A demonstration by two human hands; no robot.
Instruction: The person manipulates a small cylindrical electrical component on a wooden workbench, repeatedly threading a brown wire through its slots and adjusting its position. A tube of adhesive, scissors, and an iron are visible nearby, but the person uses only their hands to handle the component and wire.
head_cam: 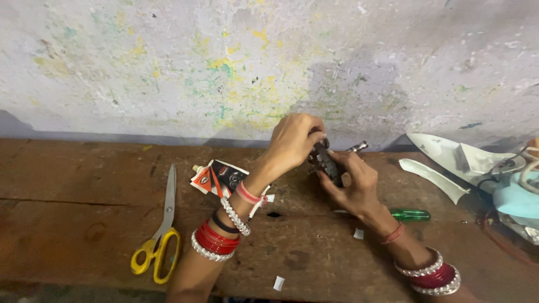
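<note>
Two hands work together above the tabletop (84, 224): the left hand (292, 140) and right hand (353, 182) both grip one small dark metal part (327, 160). One yellow-handled pair of scissors (160, 241) lies left, one crumpled orange-and-black packet (219, 178) beside the left wrist, one green-handled screwdriver (410, 215) right, three white paper scraps (279, 283) scattered

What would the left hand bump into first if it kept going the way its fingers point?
Probably the small dark metal part that the left hand already grips, then the right hand beneath it.
</note>
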